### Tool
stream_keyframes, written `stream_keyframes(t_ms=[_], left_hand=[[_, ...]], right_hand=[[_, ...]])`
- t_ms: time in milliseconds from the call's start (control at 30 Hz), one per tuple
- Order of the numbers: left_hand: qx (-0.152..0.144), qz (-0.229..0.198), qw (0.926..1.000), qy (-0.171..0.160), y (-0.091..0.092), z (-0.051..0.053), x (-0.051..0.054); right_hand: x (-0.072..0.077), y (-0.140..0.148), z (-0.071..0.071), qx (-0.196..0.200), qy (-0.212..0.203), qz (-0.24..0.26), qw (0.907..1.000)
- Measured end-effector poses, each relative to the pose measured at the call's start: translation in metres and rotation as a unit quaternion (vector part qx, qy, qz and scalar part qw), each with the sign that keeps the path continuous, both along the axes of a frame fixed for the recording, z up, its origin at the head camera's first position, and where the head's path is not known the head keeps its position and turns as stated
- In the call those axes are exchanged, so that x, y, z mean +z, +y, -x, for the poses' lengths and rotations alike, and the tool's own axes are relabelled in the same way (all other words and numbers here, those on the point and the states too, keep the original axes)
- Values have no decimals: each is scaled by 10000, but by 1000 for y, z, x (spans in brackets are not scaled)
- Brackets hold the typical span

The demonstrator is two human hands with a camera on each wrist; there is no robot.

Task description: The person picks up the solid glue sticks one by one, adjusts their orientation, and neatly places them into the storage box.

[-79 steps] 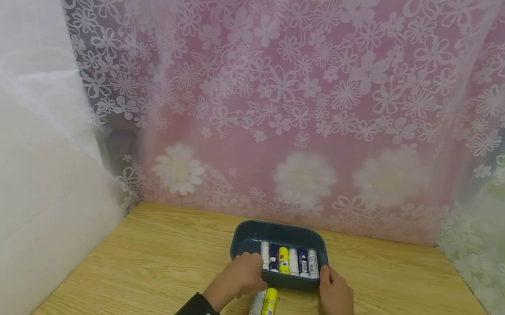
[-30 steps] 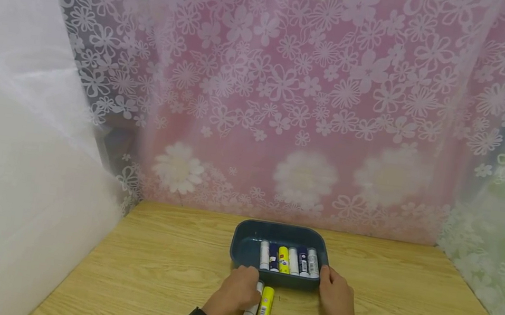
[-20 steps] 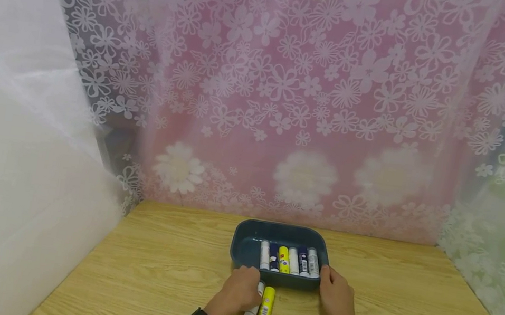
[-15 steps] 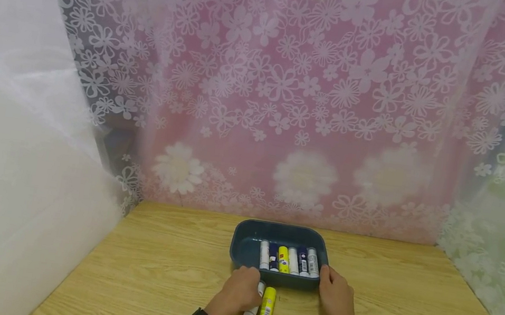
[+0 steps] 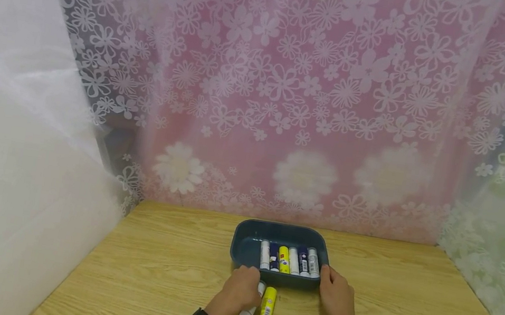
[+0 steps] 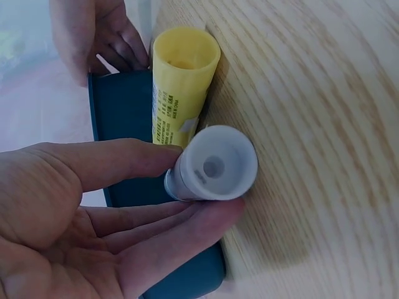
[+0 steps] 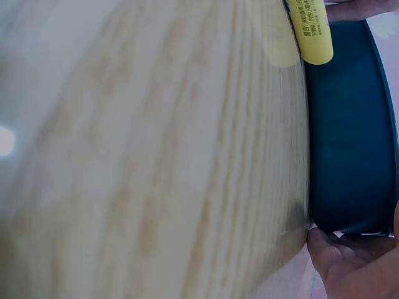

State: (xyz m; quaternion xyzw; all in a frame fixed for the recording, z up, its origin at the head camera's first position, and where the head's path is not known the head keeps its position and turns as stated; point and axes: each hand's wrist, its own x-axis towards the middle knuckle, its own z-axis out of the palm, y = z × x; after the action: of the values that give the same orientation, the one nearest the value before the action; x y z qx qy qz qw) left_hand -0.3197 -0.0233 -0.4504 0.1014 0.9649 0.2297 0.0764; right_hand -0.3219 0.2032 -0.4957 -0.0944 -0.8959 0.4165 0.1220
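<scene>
My left hand (image 5: pixel 239 291) pinches a white glue stick (image 6: pixel 221 163) between thumb and fingers, just in front of a dark teal tray (image 5: pixel 275 278). Beside it on the table lies a yellow glue stick (image 5: pixel 266 312), roughly parallel and not held. In the left wrist view the hollow ends of both sticks face the camera. At the tray's front right corner, my right hand (image 5: pixel 338 299) grips the tray's side, its fingers partly hidden. Inside the tray, several white, navy and yellow glue sticks (image 5: pixel 284 260) lie side by side in a row toward the right.
The tray's left part shows bare floor (image 5: pixel 247 252). A wood-grain table (image 5: pixel 160 273) spreads around it. Behind stands a pink flowered curtain (image 5: pixel 307 106), with a white sheet (image 5: pixel 19 148) on the left and a green flowered one (image 5: pixel 498 254) on the right.
My left hand has drawn back from the tray's front edge toward me. The white glue stick's near end has swung left, away from the yellow one, which has shifted slightly. My right hand stays put.
</scene>
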Motion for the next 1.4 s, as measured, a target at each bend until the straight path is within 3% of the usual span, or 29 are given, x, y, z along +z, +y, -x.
stream_keyframes(t_ms=[267,800,1400], left_hand=[[127,76,9999,-61,1,-1,2],[101,407,9987,274,-1,-3,1],[-49,249,9994,242,-9,-1,2]], right_hand=[[-1,1,0,35,-7,-20,10000],[-2,0,1,67,-129,-11,9999],[0,0,0,17,-97,-66,9999]])
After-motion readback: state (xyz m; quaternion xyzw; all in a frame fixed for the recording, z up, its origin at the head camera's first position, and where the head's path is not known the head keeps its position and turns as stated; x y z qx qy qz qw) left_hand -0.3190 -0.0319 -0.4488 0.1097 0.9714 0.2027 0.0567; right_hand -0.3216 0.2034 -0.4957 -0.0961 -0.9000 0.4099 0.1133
